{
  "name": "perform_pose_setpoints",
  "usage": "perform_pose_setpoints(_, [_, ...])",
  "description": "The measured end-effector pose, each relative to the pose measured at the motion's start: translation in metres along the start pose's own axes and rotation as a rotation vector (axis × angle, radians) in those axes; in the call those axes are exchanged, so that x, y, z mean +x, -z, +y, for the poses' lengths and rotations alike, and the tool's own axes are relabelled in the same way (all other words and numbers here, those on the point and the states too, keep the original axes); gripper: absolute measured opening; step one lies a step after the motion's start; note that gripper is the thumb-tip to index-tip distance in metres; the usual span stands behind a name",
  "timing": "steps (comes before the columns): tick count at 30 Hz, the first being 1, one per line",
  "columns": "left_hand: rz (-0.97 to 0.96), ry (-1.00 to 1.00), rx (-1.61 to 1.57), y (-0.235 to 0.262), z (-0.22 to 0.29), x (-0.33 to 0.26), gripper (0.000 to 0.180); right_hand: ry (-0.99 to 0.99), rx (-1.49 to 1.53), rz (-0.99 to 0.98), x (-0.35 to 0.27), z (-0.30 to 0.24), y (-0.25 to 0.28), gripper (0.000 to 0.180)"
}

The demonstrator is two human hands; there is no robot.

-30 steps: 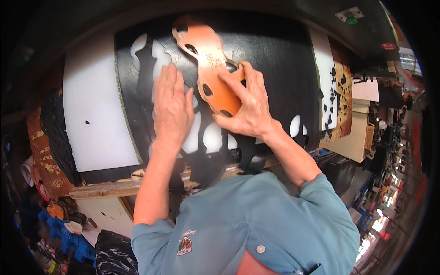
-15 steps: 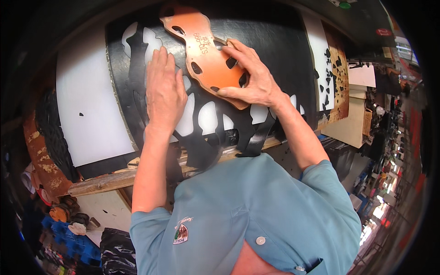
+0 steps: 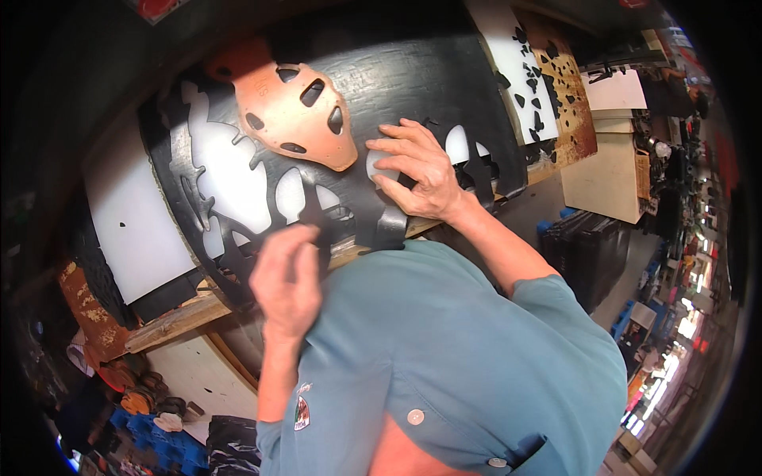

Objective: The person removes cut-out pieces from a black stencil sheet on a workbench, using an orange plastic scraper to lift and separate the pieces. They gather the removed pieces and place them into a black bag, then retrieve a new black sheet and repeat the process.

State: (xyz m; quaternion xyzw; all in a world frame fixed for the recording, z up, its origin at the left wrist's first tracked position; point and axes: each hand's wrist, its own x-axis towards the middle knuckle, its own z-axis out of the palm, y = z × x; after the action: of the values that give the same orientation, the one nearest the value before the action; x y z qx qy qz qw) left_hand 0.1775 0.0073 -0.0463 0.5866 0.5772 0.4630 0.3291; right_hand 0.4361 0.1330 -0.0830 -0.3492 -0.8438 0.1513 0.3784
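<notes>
An orange, sole-shaped cutting die with several oval openings lies on a black sheet. Sole-like holes cut through the sheet show a white surface beneath. My right hand is beside the die's near end, apart from it, with fingers spread and bent over the sheet by one of the holes. It holds nothing that I can see. Off the sheet's near edge, close to my body, my left hand is smeared by motion with its fingers curled. A dark blur next to its fingertips cannot be made out.
A white board lies at the left, and another white strip with black scraps at the right. Along the near edge runs a wooden rail. Pale boxes stand at the right; blue crates are at lower left.
My right hand has let go of the die. My left hand has left the sheet and come toward my body. A wide white opening now shows left of the die. The view has shifted.
</notes>
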Motion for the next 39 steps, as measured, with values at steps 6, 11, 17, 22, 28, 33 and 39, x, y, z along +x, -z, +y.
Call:
perform_pose_setpoints(6, [0.207, -0.483, 0.373, -0.043, -0.042, -0.021, 0.024, -0.045, 0.054, 0.131, 0.005, -0.009, -0.008, 0.020])
perform_pose_setpoints(11, [0.302, -0.553, 0.436, -0.042, -0.047, -0.020, 0.024, -0.229, 0.169, 0.385, 0.023, -0.011, 0.038, 0.007])
perform_pose_setpoints(17, [0.331, -0.554, 0.495, -0.040, -0.049, -0.021, 0.019, -0.003, -0.178, 0.718, 0.069, 0.024, 0.142, 0.026])
perform_pose_setpoints(22, [0.331, -0.547, 0.526, -0.042, -0.047, -0.022, 0.015, -0.182, -0.095, 0.614, -0.002, 0.014, 0.134, 0.022])
perform_pose_setpoints(28, [0.311, -0.575, 0.534, -0.041, -0.043, -0.018, 0.013, -0.077, -0.373, 0.505, -0.069, 0.017, 0.067, 0.014])
perform_pose_setpoints(33, [0.286, -0.533, 0.549, -0.041, -0.046, -0.017, 0.009, -0.038, -0.461, 0.461, -0.077, 0.035, 0.051, 0.018])
perform_pose_setpoints(39, [0.251, -0.493, 0.588, -0.046, -0.039, -0.018, 0.013, -0.104, -0.410, 0.425, -0.084, 0.037, 0.055, 0.016])
